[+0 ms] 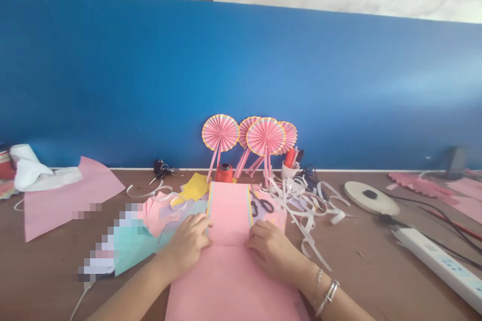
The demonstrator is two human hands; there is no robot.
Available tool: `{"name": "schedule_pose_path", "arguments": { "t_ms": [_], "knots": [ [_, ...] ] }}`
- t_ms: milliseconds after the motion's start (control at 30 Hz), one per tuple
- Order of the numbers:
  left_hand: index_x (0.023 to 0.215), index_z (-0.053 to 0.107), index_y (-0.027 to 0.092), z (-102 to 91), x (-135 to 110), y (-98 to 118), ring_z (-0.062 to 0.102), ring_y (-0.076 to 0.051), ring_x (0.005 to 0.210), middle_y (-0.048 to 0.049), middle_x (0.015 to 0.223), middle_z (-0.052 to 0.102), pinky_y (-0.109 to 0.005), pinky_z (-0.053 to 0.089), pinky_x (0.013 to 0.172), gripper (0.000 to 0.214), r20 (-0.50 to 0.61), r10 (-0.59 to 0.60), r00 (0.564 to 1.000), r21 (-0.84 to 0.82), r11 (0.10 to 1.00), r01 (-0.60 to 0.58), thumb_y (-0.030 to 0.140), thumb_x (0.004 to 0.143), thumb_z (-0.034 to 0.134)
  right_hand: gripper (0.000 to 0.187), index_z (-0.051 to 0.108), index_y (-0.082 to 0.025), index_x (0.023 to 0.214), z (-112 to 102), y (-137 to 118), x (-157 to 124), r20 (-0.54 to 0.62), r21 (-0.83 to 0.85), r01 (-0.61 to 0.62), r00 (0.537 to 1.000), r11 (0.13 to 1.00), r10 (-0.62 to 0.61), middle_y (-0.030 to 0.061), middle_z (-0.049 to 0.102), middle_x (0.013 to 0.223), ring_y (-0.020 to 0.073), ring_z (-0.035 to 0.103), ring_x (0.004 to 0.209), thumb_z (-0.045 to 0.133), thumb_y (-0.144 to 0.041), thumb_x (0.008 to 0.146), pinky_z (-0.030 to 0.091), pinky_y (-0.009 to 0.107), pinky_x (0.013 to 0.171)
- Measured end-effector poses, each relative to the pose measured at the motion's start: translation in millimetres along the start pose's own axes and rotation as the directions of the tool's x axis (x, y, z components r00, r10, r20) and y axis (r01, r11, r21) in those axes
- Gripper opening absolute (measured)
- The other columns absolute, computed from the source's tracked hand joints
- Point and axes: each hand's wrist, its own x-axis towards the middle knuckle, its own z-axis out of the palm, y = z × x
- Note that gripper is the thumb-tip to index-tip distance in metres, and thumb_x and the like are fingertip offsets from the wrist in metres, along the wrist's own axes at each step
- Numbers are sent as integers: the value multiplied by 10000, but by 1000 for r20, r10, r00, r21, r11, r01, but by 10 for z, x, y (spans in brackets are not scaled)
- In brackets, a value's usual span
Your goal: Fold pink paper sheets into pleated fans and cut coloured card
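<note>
In front of me lies a pink paper strip with yellow and blue bands down its long sides. My left hand has its fingers curled and closed at the strip's near left corner. At the near right corner my right hand pinches the paper the same way, a bracelet on its wrist. Under the strip's near end and both hands is a large pink paper sheet. Dark-handled scissors lie just right of the strip, partly covered.
Several pleated pink paper fans stand at the back by an orange-red spool. White paper curls lie right of centre. A power strip and round white disc are at right. Coloured paper sheets cover the left.
</note>
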Motion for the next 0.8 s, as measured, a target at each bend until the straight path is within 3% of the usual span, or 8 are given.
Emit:
{"name": "schedule_pose_path", "arguments": {
  "t_ms": [133, 300, 367, 433, 500, 567, 667, 800],
  "knots": [
    [601, 622, 204, -10, 19, -13, 518, -197, 864, -26, 910, 617, -328, 383, 698, 376, -145, -78, 986, -16, 997, 77, -76, 657, 377, 200, 560, -179, 655, 52, -2, 6, -50, -133, 21, 998, 991, -28, 42, 572, 694, 169, 459, 682, 471, -21, 740, 333, 309, 628],
    [709, 570, 192, -34, -1, 78, 509, -198, 762, -44, 749, 561, -336, 395, 704, 279, -444, -277, 852, -160, 960, 229, 28, 715, 344, 210, 555, -183, 678, 138, 18, 37, -332, 13, -153, 931, 988, 149, 16, 557, 619, 149, 487, 618, 439, -11, 704, 354, 276, 589],
    [707, 573, 189, -35, -5, 162, 511, -189, 699, -33, 681, 552, -323, 401, 682, 218, -373, -302, 877, -285, 937, 201, 110, 765, 378, 209, 559, -184, 748, 129, -4, 46, -436, 115, -158, 879, 981, 192, 7, 563, 643, 130, 499, 596, 426, -22, 742, 376, 252, 574],
    [789, 619, 177, -24, 19, 277, 531, -175, 669, -28, 683, 588, -295, 418, 662, 199, -184, -350, 918, -482, 846, 226, 211, 815, 424, 209, 559, -184, 819, 105, -59, 50, -479, 141, -83, 866, 987, 141, 10, 575, 678, 126, 515, 605, 423, -30, 784, 400, 243, 577],
    [883, 642, 162, 3, 64, 395, 563, -172, 698, -35, 741, 639, -267, 437, 655, 261, 22, -438, 899, -691, 643, 330, 326, 860, 441, 217, 564, -179, 885, 80, -135, 51, -461, 89, 31, 888, 996, 13, 27, 593, 715, 138, 533, 643, 418, -33, 818, 424, 253, 604],
    [784, 642, 146, 49, 105, 478, 560, -169, 694, -32, 709, 635, -247, 435, 634, 344, 140, -506, 851, -787, 464, 406, 431, 853, 463, 226, 569, -168, 930, 60, -212, 54, -385, 10, 151, 913, 988, -136, 43, 601, 728, 151, 538, 657, 402, -40, 847, 438, 267, 613],
    [562, 519, 161, 131, 118, 492, 452, -122, 541, 24, 519, 475, -219, 357, 509, 424, 114, -626, 771, -777, 427, 462, 500, 815, 491, 236, 574, -157, 942, 40, -285, 69, -251, -34, 258, 933, 965, -259, 55, 609, 733, 156, 540, 639, 374, -53, 873, 449, 277, 598],
    [539, 447, 183, 150, 67, 365, 361, -100, 488, 48, 495, 367, -213, 308, 464, 394, -108, -685, 720, -700, 567, 434, 452, 827, 470, 213, 559, -163, 1032, 38, -278, 81, -220, 49, 234, 951, 971, -218, 85, 641, 875, 183, 580, 773, 412, -123, 883, 489, 307, 679]
  ]
}}
